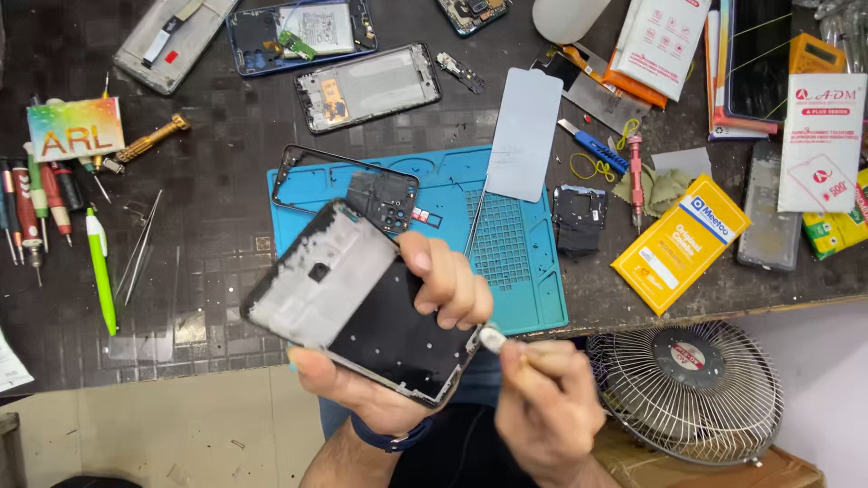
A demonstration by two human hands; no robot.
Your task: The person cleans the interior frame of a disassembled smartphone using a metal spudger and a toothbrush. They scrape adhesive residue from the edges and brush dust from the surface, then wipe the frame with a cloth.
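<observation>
Left hand (407, 343) grips an opened phone chassis (362, 307), a flat rectangle half pale metal, half glossy black, tilted over the near edge of the blue ribbed silicone mat (515, 262). Right hand (542, 398), fingers pinched shut, holds a small white plastic tool (493, 339) touching the chassis's lower corner. On the mat lie a thin black frame (344, 181) and a metal spudger (475, 221).

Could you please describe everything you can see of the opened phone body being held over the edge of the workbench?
The opened phone body is a flat rectangular frame, tilted, its top end pointing up-left. Its upper part is pale grey metal with a small square cutout; its lower part is black. The left hand grips it from below, thumb on top. The right hand holds a small white piece against its lower right corner, beside the blue mat.
</observation>
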